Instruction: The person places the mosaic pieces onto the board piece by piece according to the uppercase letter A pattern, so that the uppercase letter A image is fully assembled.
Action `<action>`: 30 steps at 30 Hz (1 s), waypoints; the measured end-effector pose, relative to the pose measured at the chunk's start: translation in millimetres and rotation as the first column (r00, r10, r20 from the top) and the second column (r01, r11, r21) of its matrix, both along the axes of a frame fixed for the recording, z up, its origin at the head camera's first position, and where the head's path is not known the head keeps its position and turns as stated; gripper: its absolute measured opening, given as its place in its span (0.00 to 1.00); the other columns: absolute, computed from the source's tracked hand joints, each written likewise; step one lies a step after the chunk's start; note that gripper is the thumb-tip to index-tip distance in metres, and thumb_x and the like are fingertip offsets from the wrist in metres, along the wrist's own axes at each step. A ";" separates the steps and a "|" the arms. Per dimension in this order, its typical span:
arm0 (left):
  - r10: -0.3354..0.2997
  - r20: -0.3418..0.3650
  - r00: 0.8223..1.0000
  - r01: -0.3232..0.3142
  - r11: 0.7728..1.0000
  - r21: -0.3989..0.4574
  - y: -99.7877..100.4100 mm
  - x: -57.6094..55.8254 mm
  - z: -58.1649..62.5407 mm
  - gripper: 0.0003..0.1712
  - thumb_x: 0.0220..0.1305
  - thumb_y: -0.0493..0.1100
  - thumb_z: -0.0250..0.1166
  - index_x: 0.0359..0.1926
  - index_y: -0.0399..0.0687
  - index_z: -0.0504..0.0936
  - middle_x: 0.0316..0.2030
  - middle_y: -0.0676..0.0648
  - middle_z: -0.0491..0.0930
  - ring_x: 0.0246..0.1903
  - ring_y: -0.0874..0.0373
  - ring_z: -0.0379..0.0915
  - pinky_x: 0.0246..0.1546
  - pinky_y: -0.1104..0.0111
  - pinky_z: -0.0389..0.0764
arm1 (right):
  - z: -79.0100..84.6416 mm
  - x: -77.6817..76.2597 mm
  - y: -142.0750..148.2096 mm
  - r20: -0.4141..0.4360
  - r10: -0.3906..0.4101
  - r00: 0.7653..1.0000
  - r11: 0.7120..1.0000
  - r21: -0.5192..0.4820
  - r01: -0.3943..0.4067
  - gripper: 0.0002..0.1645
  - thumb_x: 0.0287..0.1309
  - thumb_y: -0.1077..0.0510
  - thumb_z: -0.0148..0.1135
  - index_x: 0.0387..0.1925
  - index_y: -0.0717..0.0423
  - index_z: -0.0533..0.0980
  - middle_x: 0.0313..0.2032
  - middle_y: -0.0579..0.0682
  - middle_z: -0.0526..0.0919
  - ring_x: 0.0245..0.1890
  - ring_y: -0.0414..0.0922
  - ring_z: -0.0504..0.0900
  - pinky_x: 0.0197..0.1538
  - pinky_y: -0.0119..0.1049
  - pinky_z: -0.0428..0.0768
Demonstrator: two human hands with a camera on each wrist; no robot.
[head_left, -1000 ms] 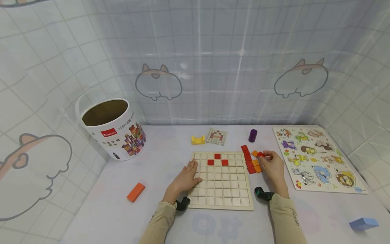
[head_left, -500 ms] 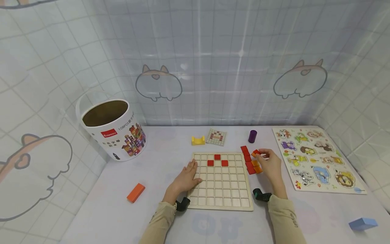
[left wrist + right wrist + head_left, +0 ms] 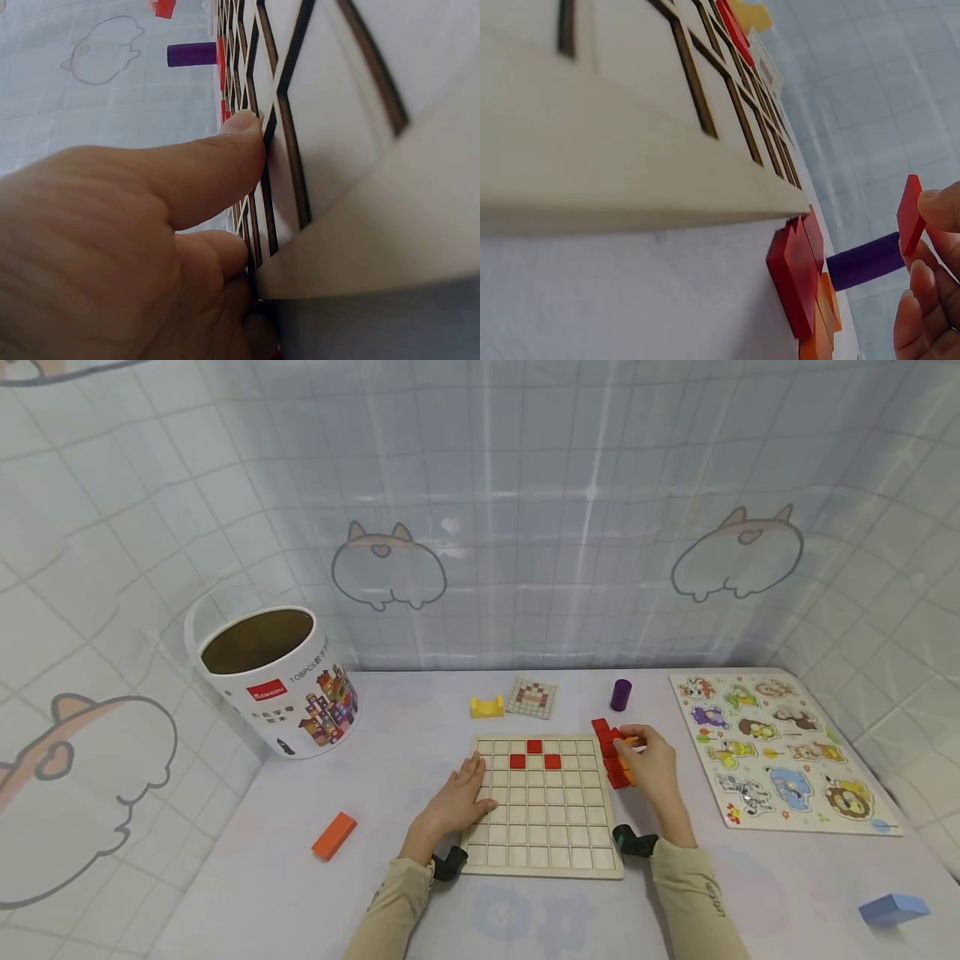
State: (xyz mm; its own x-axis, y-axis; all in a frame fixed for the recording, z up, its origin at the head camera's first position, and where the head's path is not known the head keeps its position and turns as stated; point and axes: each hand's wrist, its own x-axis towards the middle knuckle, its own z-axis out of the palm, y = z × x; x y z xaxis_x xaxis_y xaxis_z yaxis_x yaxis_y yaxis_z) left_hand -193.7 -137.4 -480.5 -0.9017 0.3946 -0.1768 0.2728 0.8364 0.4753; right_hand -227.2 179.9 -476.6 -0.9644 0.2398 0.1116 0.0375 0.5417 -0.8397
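My left hand point(image 3: 453, 797) rests with straight fingers on the left edge of a wooden grid board point(image 3: 538, 827); its thumb lies over the squares in the left wrist view. Near the board's top, three red tiles sit in the grid, one of them a red tile point(image 3: 535, 747) above the other two. My right hand point(image 3: 654, 768) is just right of the board and pinches a red square tile point(image 3: 910, 216) between thumb and fingers, raised above the loose tiles. Beneath it lie loose red tiles point(image 3: 793, 277) along the board's edge and orange tiles point(image 3: 817, 330), partly hidden by the hand.
Behind the board are a yellow notched block point(image 3: 487, 707), a patterned card point(image 3: 532, 697) and a purple cylinder point(image 3: 621, 695). A white bucket point(image 3: 247, 702) and orange block point(image 3: 334, 836) stand left. An animal puzzle board point(image 3: 780, 752) and blue block point(image 3: 894, 910) lie right.
My right hand has moved left with the red tile, from the outer side of the loose orange tiles to over the pile beside the board. The left hand has stayed in place.
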 end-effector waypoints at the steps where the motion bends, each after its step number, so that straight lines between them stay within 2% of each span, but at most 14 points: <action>1: 0.000 0.001 1.000 0.000 1.000 0.000 -0.1 0.2 0.4 0.43 0.71 0.51 0.55 0.73 0.30 0.48 0.76 0.34 0.41 0.76 0.40 0.39 0.74 0.48 0.49 | -0.1 -0.3 -1.0 -0.007 0.002 1.000 1.000 0.001 -0.002 0.17 0.63 0.58 0.60 0.51 0.62 0.77 0.43 0.61 0.81 0.42 0.51 0.76 0.37 0.28 0.71; 6: -0.005 -0.008 1.000 0.005 1.000 -0.001 -0.1 1.7 2.7 0.43 0.71 0.50 0.55 0.73 0.29 0.48 0.76 0.33 0.41 0.75 0.39 0.40 0.74 0.46 0.49 | -2.4 -2.8 -8.3 -0.032 0.030 0.999 1.000 0.001 -0.030 0.16 0.61 0.59 0.62 0.49 0.62 0.78 0.40 0.61 0.82 0.40 0.51 0.77 0.36 0.29 0.72; 11: 0.001 -0.005 1.000 -0.001 1.000 0.002 0.0 3.9 4.1 0.43 0.71 0.50 0.56 0.73 0.29 0.49 0.76 0.34 0.41 0.75 0.39 0.39 0.74 0.47 0.49 | -4.9 -2.8 -21.1 -0.059 0.105 0.993 0.994 0.009 -0.105 0.15 0.60 0.61 0.63 0.48 0.64 0.78 0.39 0.61 0.82 0.39 0.50 0.78 0.36 0.29 0.73; 14: 0.003 -0.004 1.000 -0.003 1.000 0.004 0.1 4.1 4.1 0.43 0.70 0.50 0.56 0.73 0.29 0.49 0.76 0.34 0.41 0.75 0.39 0.39 0.74 0.47 0.49 | -6.4 -2.3 -28.3 -0.074 0.157 0.985 0.988 0.007 -0.157 0.15 0.59 0.62 0.64 0.46 0.65 0.78 0.36 0.60 0.81 0.36 0.48 0.75 0.35 0.28 0.71; 20: 0.005 -0.003 1.000 -0.005 1.000 0.001 0.0 3.6 3.9 0.43 0.71 0.50 0.55 0.73 0.30 0.49 0.76 0.34 0.41 0.76 0.40 0.39 0.74 0.47 0.49 | -9.1 -0.4 -42.9 -0.074 0.236 0.969 0.971 -0.016 -0.237 0.14 0.58 0.62 0.64 0.46 0.63 0.79 0.39 0.57 0.81 0.35 0.45 0.74 0.33 0.26 0.72; 26: -0.003 -0.011 1.000 0.003 1.000 -0.001 0.1 2.3 3.4 0.43 0.71 0.50 0.55 0.73 0.29 0.49 0.76 0.33 0.41 0.75 0.39 0.40 0.73 0.46 0.49 | -14.7 1.2 -68.2 -0.087 0.301 0.950 0.953 0.014 -0.301 0.13 0.56 0.63 0.67 0.44 0.61 0.80 0.39 0.57 0.82 0.34 0.45 0.77 0.33 0.28 0.75; 30: -0.004 -0.012 1.000 0.004 1.000 0.002 0.7 1.4 3.2 0.43 0.70 0.50 0.56 0.73 0.28 0.49 0.75 0.33 0.42 0.75 0.38 0.40 0.73 0.46 0.49 | -19.3 3.2 -86.7 -0.097 0.349 0.932 0.937 0.053 -0.346 0.12 0.55 0.62 0.68 0.43 0.58 0.81 0.37 0.53 0.82 0.32 0.42 0.75 0.32 0.28 0.74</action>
